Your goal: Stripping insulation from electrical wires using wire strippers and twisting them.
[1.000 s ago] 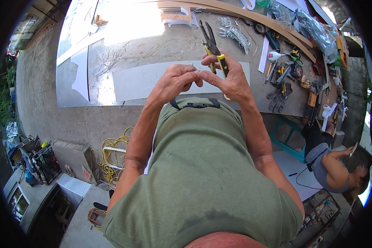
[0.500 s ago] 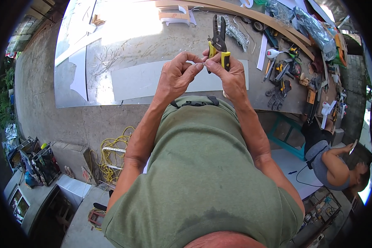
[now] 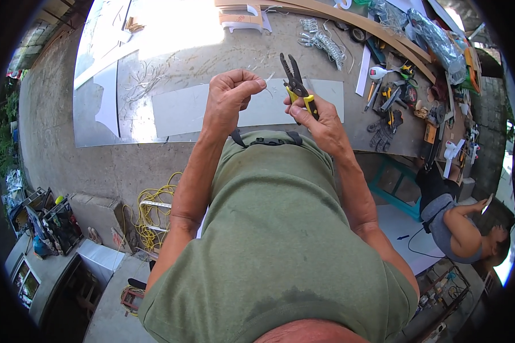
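My left hand (image 3: 229,100) is closed in a pinch above the table, with a thin pale wire (image 3: 270,76) sticking out past the thumb. My right hand (image 3: 321,117) grips a wire stripper (image 3: 295,83) by its yellow and black handles. The tool's dark jaws point away from me and stand slightly apart, with nothing visible between them. It is beside the wire and does not touch it. Below both hands lies a long light-grey strip of sheet (image 3: 183,110) on the metal-topped table (image 3: 206,63).
Loose white wire scraps (image 3: 145,77) lie at left; a bundle of small white modules on wires (image 3: 328,47) lies farther back. Hand tools, a dark glove (image 3: 381,136) and plastic-wrapped items (image 3: 435,37) crowd the right side. Another person (image 3: 458,228) sits at right beside a teal stool (image 3: 392,186).
My hands have moved apart, the left going leftward with the wire. The wire stripper has come down nearer me, from hanging in the right hand to being gripped by its handles.
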The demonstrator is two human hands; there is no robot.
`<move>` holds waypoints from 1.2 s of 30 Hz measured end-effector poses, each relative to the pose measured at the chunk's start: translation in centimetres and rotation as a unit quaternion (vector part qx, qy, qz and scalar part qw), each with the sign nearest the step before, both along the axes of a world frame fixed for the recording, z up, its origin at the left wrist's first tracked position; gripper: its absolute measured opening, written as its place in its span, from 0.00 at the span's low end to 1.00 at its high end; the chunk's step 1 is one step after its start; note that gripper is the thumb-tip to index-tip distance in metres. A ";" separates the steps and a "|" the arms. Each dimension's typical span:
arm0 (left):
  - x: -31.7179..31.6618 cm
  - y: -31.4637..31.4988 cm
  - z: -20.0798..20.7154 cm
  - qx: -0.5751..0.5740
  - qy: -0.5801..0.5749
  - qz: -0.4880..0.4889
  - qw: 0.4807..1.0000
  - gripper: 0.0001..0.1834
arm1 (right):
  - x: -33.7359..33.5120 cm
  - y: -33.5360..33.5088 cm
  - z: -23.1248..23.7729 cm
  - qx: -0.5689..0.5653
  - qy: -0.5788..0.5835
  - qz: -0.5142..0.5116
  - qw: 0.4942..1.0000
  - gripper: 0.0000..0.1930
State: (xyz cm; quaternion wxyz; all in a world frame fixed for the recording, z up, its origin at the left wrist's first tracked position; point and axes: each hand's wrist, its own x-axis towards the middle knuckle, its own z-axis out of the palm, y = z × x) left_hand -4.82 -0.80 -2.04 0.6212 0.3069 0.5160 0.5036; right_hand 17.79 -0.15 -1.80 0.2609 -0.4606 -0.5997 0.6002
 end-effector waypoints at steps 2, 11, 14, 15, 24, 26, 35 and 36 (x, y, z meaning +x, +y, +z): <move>-0.1 0.2 0.1 0.008 -0.020 0.001 1.000 0.05 | -0.1 -0.7 0.4 -0.016 0.007 0.013 1.000 0.12; -0.5 0.8 0.7 0.002 -0.010 0.003 1.000 0.05 | -0.5 -0.8 0.5 -0.030 0.008 0.054 0.998 0.12; -0.2 0.8 0.4 0.012 0.010 0.004 1.000 0.05 | -0.6 -0.8 0.4 -0.029 -0.004 0.062 0.998 0.13; -0.2 0.9 0.4 0.012 0.010 0.004 1.000 0.05 | -0.6 -0.8 0.3 -0.026 -0.004 0.062 0.998 0.13; 0.2 1.0 0.4 0.004 0.033 -0.008 0.999 0.06 | -0.7 -0.7 0.9 0.000 -0.035 0.072 0.997 0.13; 0.1 1.1 0.3 0.001 0.037 -0.010 0.999 0.06 | -0.8 -0.8 1.0 0.016 -0.040 0.076 0.996 0.13; 0.1 1.0 0.2 0.000 0.038 -0.010 0.999 0.05 | -0.9 -0.9 1.2 0.095 -0.091 0.083 0.988 0.11; 0.1 1.0 0.1 0.000 0.038 -0.010 0.999 0.05 | -1.0 -0.9 1.1 0.103 -0.100 0.084 0.986 0.12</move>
